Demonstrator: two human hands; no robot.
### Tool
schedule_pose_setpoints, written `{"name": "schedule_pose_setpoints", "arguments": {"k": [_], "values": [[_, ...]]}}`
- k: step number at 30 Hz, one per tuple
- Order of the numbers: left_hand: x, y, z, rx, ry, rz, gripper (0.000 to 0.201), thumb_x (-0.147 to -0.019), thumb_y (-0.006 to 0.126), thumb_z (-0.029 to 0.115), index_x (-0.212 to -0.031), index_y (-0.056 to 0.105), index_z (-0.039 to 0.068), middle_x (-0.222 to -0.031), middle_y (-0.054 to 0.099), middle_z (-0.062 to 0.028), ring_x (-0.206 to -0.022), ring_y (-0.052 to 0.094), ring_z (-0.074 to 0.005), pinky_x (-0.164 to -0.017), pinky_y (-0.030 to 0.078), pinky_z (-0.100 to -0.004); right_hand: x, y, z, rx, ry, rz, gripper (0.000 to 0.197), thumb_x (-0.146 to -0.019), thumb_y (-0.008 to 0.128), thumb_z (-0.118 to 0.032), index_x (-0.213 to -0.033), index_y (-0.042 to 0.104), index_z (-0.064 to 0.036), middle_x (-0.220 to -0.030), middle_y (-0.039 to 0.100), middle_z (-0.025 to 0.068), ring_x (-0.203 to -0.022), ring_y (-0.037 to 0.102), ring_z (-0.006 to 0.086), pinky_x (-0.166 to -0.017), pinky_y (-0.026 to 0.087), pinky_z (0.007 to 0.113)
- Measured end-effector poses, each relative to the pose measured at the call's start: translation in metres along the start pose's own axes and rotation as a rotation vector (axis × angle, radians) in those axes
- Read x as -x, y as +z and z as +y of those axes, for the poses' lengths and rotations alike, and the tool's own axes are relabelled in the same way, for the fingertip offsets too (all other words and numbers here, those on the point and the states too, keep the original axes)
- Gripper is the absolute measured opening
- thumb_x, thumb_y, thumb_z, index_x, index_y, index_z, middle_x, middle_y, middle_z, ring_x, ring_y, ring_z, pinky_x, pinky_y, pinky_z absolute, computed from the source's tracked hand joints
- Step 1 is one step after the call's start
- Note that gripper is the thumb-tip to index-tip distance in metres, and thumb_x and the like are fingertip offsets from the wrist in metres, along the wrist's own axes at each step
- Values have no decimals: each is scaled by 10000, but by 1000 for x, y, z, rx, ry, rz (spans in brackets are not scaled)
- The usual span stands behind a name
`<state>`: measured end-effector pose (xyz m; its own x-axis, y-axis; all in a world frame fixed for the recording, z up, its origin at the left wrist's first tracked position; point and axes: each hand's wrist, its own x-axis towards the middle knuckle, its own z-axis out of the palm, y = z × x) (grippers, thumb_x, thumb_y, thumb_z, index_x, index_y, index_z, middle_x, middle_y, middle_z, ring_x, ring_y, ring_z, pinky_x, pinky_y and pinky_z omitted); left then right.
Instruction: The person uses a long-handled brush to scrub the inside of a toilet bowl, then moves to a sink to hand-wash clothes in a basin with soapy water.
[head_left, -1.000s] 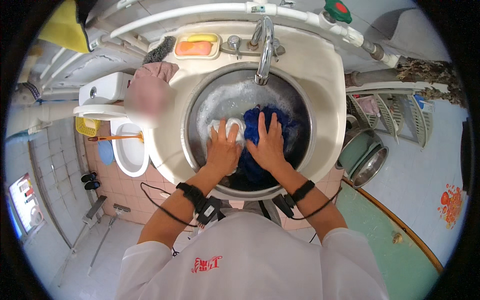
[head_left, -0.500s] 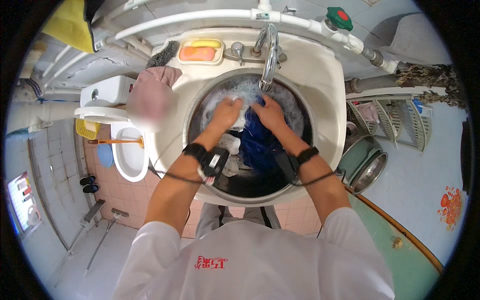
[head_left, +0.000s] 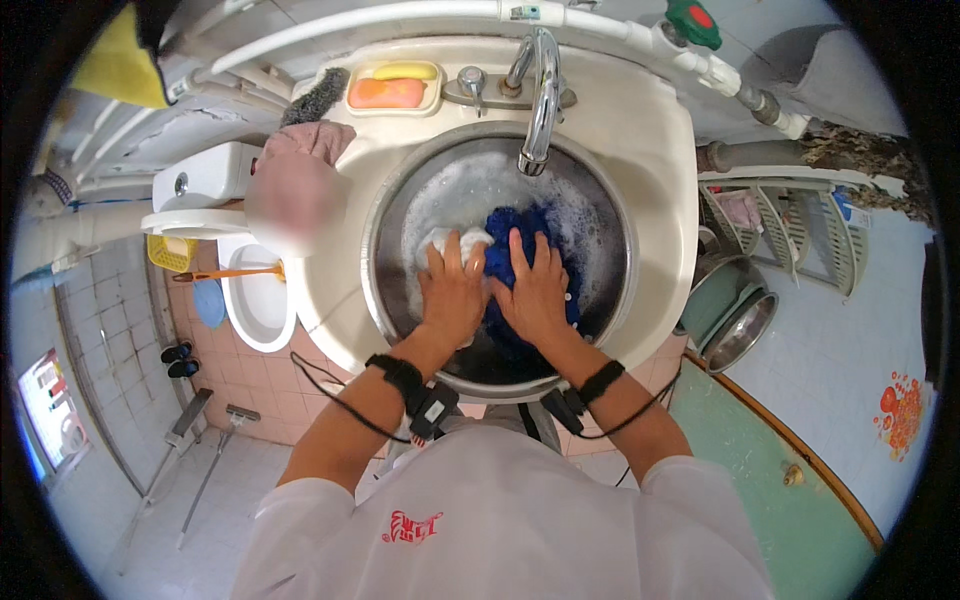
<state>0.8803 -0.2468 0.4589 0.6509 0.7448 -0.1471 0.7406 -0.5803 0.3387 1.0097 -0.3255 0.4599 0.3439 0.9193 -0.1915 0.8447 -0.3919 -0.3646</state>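
Step in hand, as I read it: wet cloth being pressed and worked in sudsy water [head_left: 450, 190]. Left hand [head_left: 452, 302] lay on the white cloth [head_left: 483, 238], right hand [head_left: 533, 305] on the blue cloth [head_left: 498, 262]. Fingers on both sides were spread and nearly straight, bearing down from above, not closed round anything; palm undersides hidden. Both cloths sat in the round metal basin [head_left: 606, 215], side by side; couldn't tell if joined. Next move, my judgement, called for curling fingers under the fabric before any lift or rub; slip risk with suds.

Basin was in a cream sink [head_left: 655, 200], tap [head_left: 545, 100] overhanging it, soap dish [head_left: 387, 94] behind. Room: toilet [head_left: 262, 300] at left, slatted rack [head_left: 790, 235] and nested pans [head_left: 725, 300] at right, pink-tiled floor [head_left: 230, 375].
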Motion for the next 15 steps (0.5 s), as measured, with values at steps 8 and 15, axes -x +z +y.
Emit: {"name": "schedule_pose_setpoints", "arguments": {"k": [8, 15], "values": [[-87, 46, -37, -116, 126, -128, 275, -839, 632, 307, -733, 707, 64, -840, 686, -182, -831, 659, -371, -757, 521, -470, -100, 22, 35, 35, 95, -146, 392, -834, 636, -327, -1101, 651, -40, -1106, 639, 238, -958, 639, 396, -845, 502, 532], [-103, -23, -30, 652, -295, 13, 368, -895, 629, 379, -1016, 656, 32, -887, 667, -192, -904, 652, -368, -829, 500, -424, -105, -31, 28, -708, 325, -127, 500, -895, 589, -476, -1073, 673, -16, -1060, 698, 204, -996, 656, 401, -897, 494, 456]]}}
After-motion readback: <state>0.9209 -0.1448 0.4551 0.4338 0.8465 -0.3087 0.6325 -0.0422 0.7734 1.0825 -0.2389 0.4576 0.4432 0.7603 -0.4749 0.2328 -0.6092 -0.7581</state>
